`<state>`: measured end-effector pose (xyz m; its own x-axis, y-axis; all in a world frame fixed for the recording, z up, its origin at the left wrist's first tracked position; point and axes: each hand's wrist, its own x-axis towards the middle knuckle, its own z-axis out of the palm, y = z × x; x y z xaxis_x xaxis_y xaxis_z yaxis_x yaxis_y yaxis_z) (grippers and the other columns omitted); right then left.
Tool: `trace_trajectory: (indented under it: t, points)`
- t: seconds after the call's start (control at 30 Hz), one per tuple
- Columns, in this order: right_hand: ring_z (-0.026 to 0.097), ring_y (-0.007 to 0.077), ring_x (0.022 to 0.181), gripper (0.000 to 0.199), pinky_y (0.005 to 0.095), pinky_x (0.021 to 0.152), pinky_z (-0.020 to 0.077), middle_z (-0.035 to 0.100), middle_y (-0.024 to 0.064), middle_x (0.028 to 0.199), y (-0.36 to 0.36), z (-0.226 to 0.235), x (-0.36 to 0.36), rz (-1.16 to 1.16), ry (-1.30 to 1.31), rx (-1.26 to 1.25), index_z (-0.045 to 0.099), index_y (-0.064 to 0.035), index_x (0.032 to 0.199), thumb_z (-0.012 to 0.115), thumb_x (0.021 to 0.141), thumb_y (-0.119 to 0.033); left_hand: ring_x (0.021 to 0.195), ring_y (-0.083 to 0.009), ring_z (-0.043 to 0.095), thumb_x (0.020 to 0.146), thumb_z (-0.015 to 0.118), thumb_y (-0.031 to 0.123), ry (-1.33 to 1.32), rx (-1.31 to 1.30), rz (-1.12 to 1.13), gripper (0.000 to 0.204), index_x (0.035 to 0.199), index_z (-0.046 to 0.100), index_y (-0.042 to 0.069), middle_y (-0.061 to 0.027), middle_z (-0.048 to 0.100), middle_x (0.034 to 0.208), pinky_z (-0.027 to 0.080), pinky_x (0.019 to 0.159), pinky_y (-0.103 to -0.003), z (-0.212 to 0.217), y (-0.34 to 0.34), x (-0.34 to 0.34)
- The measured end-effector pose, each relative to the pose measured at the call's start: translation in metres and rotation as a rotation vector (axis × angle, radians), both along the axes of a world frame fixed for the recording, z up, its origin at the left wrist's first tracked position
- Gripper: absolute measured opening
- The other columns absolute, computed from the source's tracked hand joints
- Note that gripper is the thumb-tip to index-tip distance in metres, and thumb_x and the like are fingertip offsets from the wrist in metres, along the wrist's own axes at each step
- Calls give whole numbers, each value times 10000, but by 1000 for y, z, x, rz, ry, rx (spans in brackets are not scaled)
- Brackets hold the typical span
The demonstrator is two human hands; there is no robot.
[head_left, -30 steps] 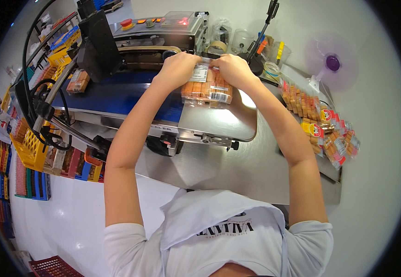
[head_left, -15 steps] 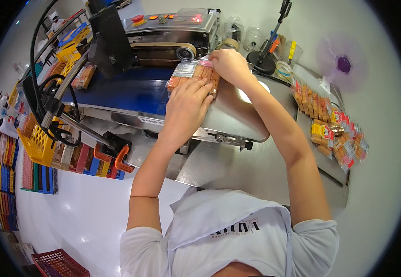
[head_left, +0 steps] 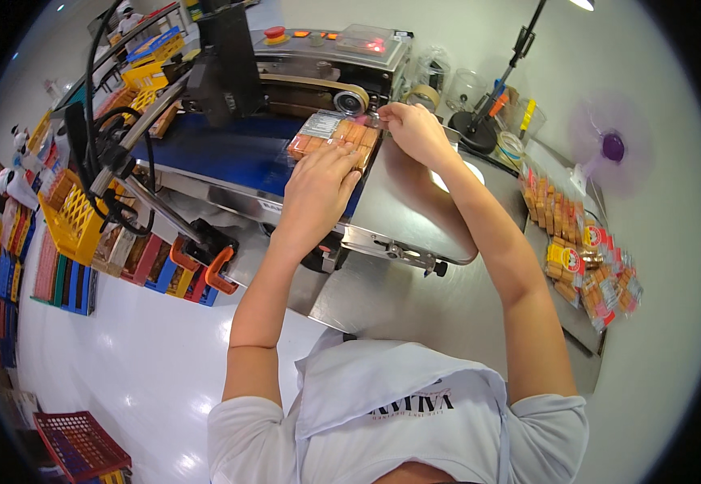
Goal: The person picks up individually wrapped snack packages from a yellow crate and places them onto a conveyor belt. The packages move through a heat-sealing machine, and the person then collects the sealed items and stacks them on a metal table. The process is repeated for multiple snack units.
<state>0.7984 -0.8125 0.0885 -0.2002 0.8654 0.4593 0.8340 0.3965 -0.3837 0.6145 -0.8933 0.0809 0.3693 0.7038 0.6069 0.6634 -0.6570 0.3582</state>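
Observation:
A clear plastic pack of brown biscuit-like sticks (head_left: 308, 143) with a white printed label lies at the right end of a blue conveyor belt (head_left: 215, 158). Its far edge is beside the round roller (head_left: 350, 101) of a sealing machine. My left hand (head_left: 316, 192) rests on the pack's near side with fingers stretched out flat. At the pack's far right corner, my right hand (head_left: 417, 135) has thumb and fingers pinched together on the clear film edge. The steel end plate (head_left: 415, 211) lies beneath my right forearm.
Similar filled packs (head_left: 556, 206) lie on the steel table at right, below a spinning purple fan (head_left: 612, 146). A lamp stand (head_left: 473, 131), tape rolls and clear cups stand behind. An orange-handled clamp (head_left: 220, 270) and yellow crate (head_left: 72, 222) are at left; a red basket (head_left: 83, 444) sits lower left.
The pack has moved slightly left along the belt, with my left hand on it. My right hand stays at its corner. The whole view has shifted a little.

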Motion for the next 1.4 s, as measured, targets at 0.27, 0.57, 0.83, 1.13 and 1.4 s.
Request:
trace_trajectory:
  t: [0.27, 0.57, 0.83, 1.13, 1.4]
  points:
    - [552, 175, 858, 316, 282, 783, 414, 598, 124, 943, -1, 3, 32, 199, 490, -202, 531, 0, 1037, 411, 758, -88, 1098, -205, 431, 768, 534, 57, -381, -213, -13, 324, 1091, 511, 40, -102, 488, 1153, 319, 908, -299, 6, -46, -37]
    - [552, 164, 714, 203, 276, 706, 416, 590, 119, 767, -176, 17, -8, 619, 805, -144, 546, 18, 940, 414, 795, -31, 760, -113, 520, 853, 436, 121, -1046, -82, 990, 269, 1089, 489, 3, -64, 550, 913, 434, 685, -236, -128, -217, -250]
    - [556, 171, 675, 217, 258, 628, 418, 615, 87, 773, -184, -13, -108, 1255, 506, -744, 576, 6, 954, 497, 752, -10, 865, -320, 554, 746, 484, 282, -498, -1956, 1329, 360, 971, 568, 13, -199, 570, 933, 437, 749, -408, -423, -586, -122]
    - [547, 127, 787, 230, 241, 738, 428, 588, 86, 857, -191, -29, -246, 1331, 513, -1390, 548, 8, 1021, 438, 840, -82, 837, -286, 571, 679, 577, 232, -1259, -1750, 1279, 352, 976, 580, 43, -180, 594, 866, 441, 745, -369, -463, -533, -70]
    - [563, 176, 809, 327, 282, 733, 447, 571, 118, 934, -149, -44, -455, 1205, 866, -1362, 426, -11, 1147, 418, 863, -173, 825, -309, 561, 671, 604, 165, -669, -1049, 1369, 342, 992, 557, 57, -182, 586, 863, 444, 718, -354, -417, -382, -446]
